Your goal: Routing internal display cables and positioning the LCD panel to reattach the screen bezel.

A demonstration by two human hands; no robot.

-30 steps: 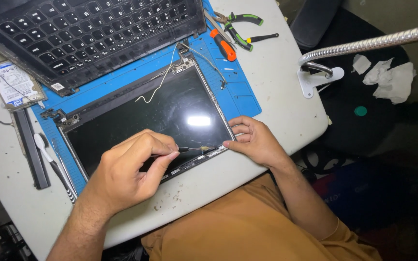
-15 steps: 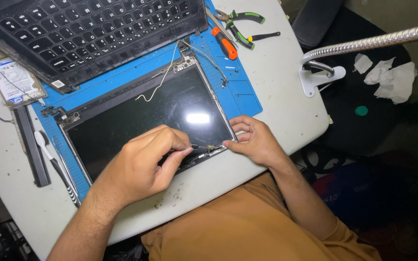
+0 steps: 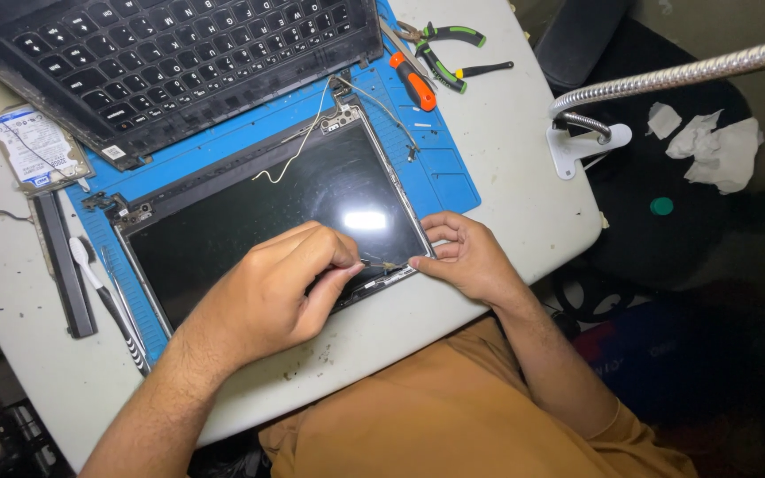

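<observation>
Head view: the left hand (image 3: 267, 296) is closed in a pinch on a thin dark tool (image 3: 374, 264), its tip laid against the lower right edge of the laptop screen panel (image 3: 258, 212); the right hand (image 3: 467, 257) rests curled at the panel's lower right corner, fingertips touching the frame, its grip holding nothing that can be made out. Compared with a second ago, the left hand has shifted right along the lower edge and the exposed length of tool is shorter, which suggests the work point is closing on that corner. The panel lies flat on a blue mat (image 3: 440, 181) on the worktop (image 3: 524, 133), with the keyboard half (image 3: 170, 62) beyond it. The tool's tip and what it touches are too small to tell; the left fingers hide its handle. Orange-handled screwdriver (image 3: 413, 81) and green pliers (image 3: 444, 49) lie well apart.
</observation>
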